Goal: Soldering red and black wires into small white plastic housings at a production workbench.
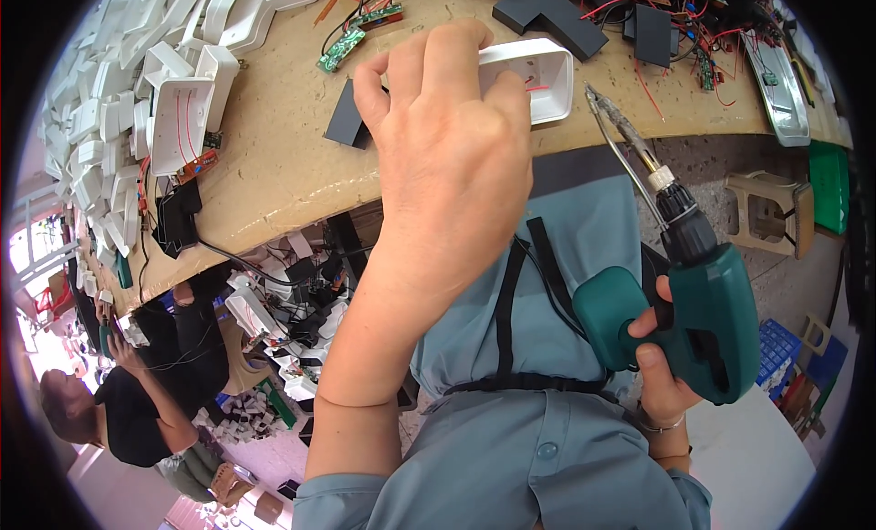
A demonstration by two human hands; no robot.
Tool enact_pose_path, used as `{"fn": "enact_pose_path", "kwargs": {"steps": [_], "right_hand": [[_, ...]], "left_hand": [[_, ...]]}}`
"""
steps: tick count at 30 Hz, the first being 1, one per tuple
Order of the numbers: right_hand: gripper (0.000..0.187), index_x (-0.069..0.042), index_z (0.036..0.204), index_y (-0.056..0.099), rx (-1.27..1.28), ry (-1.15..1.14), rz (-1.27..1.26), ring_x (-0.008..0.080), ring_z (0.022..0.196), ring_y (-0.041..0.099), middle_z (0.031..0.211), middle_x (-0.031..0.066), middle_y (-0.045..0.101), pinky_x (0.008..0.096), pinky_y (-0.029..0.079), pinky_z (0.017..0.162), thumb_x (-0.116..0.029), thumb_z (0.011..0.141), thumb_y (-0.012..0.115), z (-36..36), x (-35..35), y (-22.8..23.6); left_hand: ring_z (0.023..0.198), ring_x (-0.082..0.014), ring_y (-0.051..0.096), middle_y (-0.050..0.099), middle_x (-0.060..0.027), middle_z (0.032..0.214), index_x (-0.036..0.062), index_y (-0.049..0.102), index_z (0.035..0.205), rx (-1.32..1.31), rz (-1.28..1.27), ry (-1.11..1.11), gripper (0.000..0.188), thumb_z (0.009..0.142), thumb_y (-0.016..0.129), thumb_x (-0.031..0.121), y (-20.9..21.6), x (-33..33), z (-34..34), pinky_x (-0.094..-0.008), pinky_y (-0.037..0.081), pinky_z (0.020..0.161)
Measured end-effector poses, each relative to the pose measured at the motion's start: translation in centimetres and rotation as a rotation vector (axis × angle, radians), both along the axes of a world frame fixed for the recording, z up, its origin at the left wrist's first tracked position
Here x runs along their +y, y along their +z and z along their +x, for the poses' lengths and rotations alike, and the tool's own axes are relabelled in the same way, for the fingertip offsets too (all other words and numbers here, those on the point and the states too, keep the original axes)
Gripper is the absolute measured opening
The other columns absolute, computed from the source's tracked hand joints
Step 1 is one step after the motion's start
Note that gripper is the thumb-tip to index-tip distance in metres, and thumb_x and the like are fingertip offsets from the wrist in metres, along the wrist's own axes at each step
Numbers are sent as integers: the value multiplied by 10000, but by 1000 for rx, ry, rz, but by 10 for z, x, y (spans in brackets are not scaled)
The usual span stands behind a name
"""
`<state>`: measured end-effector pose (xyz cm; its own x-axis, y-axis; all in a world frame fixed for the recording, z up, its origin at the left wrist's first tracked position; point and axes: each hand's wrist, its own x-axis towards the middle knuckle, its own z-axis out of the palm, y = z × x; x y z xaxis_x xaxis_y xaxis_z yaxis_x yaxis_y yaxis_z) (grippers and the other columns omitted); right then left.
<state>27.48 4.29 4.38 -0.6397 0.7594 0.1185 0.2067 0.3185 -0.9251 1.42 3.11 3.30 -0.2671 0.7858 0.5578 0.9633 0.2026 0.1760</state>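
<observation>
A heap of white housings [105,119] crowds the counter [283,160] at left, beside an open white shell [164,119]. A black box [347,119] lies by the left hand [452,137], whose bent fingers [449,60] cover the left end of a white case [552,83]; their tips are hidden, so I cannot tell whether they pinch it. Black blocks [552,20] lie beyond. The right hand's [662,384] fingers grip a green soldering gun [721,297], tip near the case; farther right, a metal tray [776,87].

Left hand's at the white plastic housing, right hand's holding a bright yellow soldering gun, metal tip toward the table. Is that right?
Not quite: the head view shows the soldering gun is dark green, not bright yellow. The rest stands: the right hand holds it, its metal tip points toward the table, and the left hand is at the white plastic housing.
</observation>
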Motion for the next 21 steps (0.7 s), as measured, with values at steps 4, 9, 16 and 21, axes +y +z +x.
{"fn": "enact_pose_path", "kwargs": {"steps": [4,9,16,21], "right_hand": [[520,79,1208,458,44,-43,-28,166,739,591,1162,212,553,268,486,680,-73,746,643,0,-1,-1],[532,75,1220,449,43,-10,5,164,740,589,1166,213,551,273,487,682,-74,747,642,-1,0,-3],[540,67,1232,439,76,-34,-49,158,741,588,1164,213,552,264,486,677,-80,754,645,-3,-1,-5],[545,69,1235,433,61,-56,-49,158,742,589,1158,213,554,263,486,674,-84,756,645,-5,-1,-3]], "left_hand": [[909,-255,504,561,-79,968,61,672,849,18,111,-22,169,680,690,68,-6,-4,2,-350,366,783],[777,-190,532,581,-21,828,90,677,858,-16,134,-56,171,690,702,88,-13,-7,4,-319,350,703],[676,-161,530,585,-4,740,84,674,850,-134,239,-75,135,719,702,90,-19,-3,6,-291,320,663],[675,-161,530,587,-1,725,87,673,834,-109,226,13,109,728,697,87,-20,-1,10,-293,312,682]]}}
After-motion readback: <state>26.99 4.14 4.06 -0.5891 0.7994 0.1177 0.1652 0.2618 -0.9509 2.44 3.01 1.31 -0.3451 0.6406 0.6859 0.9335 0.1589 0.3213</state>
